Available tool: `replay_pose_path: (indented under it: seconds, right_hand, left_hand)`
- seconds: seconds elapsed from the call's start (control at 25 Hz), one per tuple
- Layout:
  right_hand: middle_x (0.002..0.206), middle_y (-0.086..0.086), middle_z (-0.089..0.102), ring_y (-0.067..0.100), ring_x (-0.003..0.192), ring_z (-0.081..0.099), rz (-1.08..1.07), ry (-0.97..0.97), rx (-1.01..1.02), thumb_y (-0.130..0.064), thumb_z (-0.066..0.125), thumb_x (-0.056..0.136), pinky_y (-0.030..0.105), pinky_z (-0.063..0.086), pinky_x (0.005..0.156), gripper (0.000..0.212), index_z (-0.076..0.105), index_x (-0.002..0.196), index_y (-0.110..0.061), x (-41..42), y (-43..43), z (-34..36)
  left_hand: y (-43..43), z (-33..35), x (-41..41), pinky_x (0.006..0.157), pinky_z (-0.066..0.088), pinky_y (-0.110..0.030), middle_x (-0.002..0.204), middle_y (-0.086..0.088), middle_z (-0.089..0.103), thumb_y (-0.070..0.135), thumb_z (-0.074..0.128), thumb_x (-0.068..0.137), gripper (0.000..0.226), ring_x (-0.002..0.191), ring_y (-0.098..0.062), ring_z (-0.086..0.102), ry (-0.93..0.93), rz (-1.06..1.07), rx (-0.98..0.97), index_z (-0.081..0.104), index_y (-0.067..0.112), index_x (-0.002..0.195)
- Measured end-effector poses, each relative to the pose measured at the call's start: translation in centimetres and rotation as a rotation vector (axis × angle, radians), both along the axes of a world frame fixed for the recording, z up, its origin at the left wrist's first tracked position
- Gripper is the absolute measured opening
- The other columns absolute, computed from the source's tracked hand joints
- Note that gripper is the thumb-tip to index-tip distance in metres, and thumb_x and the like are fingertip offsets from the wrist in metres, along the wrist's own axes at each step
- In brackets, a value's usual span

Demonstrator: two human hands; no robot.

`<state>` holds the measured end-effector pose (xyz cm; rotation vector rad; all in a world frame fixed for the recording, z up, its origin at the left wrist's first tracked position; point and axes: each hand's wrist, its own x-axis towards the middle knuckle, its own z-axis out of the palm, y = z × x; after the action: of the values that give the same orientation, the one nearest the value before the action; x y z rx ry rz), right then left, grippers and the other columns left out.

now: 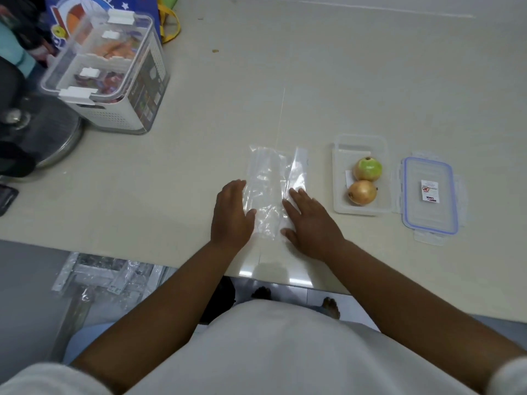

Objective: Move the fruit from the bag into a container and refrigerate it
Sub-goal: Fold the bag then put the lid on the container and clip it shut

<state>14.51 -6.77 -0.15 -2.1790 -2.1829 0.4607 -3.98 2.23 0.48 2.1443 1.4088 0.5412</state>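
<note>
A clear plastic bag (pixel 271 183) lies flat and empty on the pale counter (pixel 342 81). My left hand (pixel 231 213) rests palm down on the bag's left edge. My right hand (pixel 309 220) presses flat on its right edge. Both hands have their fingers spread and grip nothing. To the right stands an open clear container (pixel 339 178) holding two round fruits: a green-yellow one (pixel 368 168) at the back and a yellow-brown one (pixel 362 192) in front. The container's blue-rimmed lid (pixel 429 195) lies flat on the counter beside it.
A lidded white storage bin (pixel 114 78) with packaged goods stands at the back left. A round metal object (pixel 48 132) sits at the left edge. A colourful bag with yellow handles (pixel 168 24) is behind the bin. The counter's front edge runs just below my hands.
</note>
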Motion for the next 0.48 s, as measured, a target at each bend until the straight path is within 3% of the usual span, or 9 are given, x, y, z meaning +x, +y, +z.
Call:
replay_pose_path:
  seconds: [0.08, 0.2, 0.48]
  right_hand:
    - [0.162, 0.015, 0.017, 0.032, 0.150, 0.011, -0.021, -0.022, -0.030, -0.044, 0.053, 0.092, 0.047, 0.021, 0.119, 0.070, 0.030, 0.149, -0.011, 0.5, 2.3, -0.1]
    - [0.163, 0.012, 0.014, 0.030, 0.151, 0.009, -0.034, -0.047, -0.068, -0.046, 0.048, 0.093, 0.046, 0.021, 0.119, 0.068, 0.028, 0.150, -0.014, 1.2, 4.5, -0.4]
    - [0.164, 0.012, 0.011, 0.029, 0.151, 0.005, -0.037, -0.022, -0.049, -0.041, 0.049, 0.095, 0.047, 0.018, 0.120, 0.068, 0.024, 0.152, -0.012, 1.3, 4.6, 0.7]
  left_hand:
    - [1.4, -0.2, -0.1, 0.114, 0.027, -0.045, 0.155, -0.012, 0.035, 0.019, 0.059, 0.089, 0.058, 0.143, -0.031, 0.028, 0.261, -0.252, 0.129, 0.040, 0.009, 0.143]
    - [3.4, -1.0, -0.2, 0.118, 0.012, -0.049, 0.163, -0.006, 0.013, 0.030, 0.041, 0.098, 0.057, 0.150, -0.027, 0.008, 0.540, -0.405, 0.026, 0.025, 0.010, 0.149]
    - [4.0, -1.3, -0.2, 0.118, 0.011, -0.051, 0.163, -0.005, 0.013, 0.032, 0.047, 0.096, 0.061, 0.150, -0.029, 0.008, 0.495, -0.385, -0.013, 0.026, 0.010, 0.149]
